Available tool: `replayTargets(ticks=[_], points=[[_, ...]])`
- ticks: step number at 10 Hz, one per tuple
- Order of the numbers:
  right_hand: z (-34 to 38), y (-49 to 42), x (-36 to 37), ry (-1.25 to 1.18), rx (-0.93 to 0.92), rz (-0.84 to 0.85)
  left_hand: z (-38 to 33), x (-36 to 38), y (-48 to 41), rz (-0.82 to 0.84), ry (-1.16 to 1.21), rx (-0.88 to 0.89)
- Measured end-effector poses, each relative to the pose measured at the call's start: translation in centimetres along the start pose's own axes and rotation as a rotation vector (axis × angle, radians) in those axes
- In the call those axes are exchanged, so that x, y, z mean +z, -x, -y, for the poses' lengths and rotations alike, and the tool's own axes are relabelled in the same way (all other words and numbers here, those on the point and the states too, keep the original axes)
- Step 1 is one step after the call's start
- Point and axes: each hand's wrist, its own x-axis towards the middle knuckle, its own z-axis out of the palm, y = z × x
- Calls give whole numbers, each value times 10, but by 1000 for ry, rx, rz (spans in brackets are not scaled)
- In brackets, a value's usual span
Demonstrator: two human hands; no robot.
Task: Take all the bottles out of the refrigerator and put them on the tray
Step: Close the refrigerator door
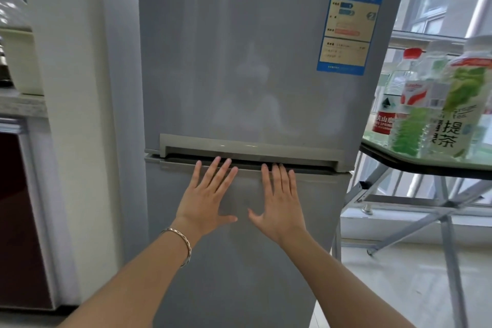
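Note:
A grey two-door refrigerator [239, 61] fills the middle of the head view, both doors closed. My left hand [207, 197] and my right hand [279, 202] lie flat with straight, spread fingers on the top of the lower door, fingertips at the handle slot [247, 160]. Neither hand holds anything. At the right, several bottles stand on a pale green tray [383, 150]: a red-capped water bottle [396, 93] and a green-labelled tea bottle [460, 104] among them. The fridge's inside is hidden.
The tray sits on a stand with crossed metal legs [415, 210] right of the fridge, by a window. A white wall column [77, 114] is left of the fridge, with a counter [18, 104] and dark red cabinet [18, 221] beyond it.

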Motion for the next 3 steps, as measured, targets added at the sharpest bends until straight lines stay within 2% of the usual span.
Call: replayTargets(ticks=[2, 3], points=[[-1, 2, -15, -38, -16, 117, -3, -20, 2, 79, 10, 11], [-8, -5, -38, -85, -49, 226, 6, -55, -2, 183, 196, -2]])
